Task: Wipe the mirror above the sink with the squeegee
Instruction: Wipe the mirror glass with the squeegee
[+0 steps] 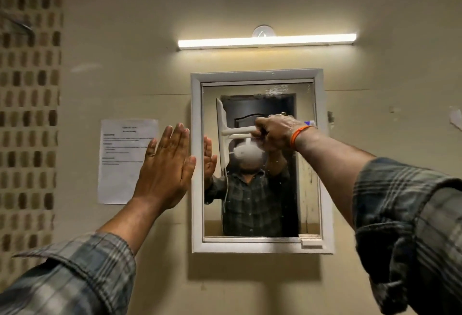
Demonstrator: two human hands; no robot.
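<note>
Nearest the camera, two forearms in rolled grey-green plaid sleeves (pixel 70 277) are raised toward the wall. The left hand (pixel 166 164) is held flat with fingers straight and together, nothing grasped; it is set upright at the left edge of the white-framed rectangular wall mirror (pixel 196 189), though whether the frame is actually touched cannot be told.

The right hand (pixel 275 130), with an orange band at the wrist, is clenched round the handle of the white plastic squeegee (pixel 226 132). The handle is held level and the blade is stood upright against the glass, in the left part of the mirror's upper half.

Droplets or smears are seen near the top of the glass, above and to the right of the blade, and specks lower down.

A wiping stroke is judged to be in hand, with much of the glass not yet cleared. The next move would call for even pressure along the whole blade while it is drawn sideways or downward, with strokes overlapped so no strip is missed and the wet top band is covered.

Farther off, a printed paper notice (pixel 125 164) is stuck to the beige wall left of the mirror, and a lit tube light (pixel 266 40) is mounted above.
</note>
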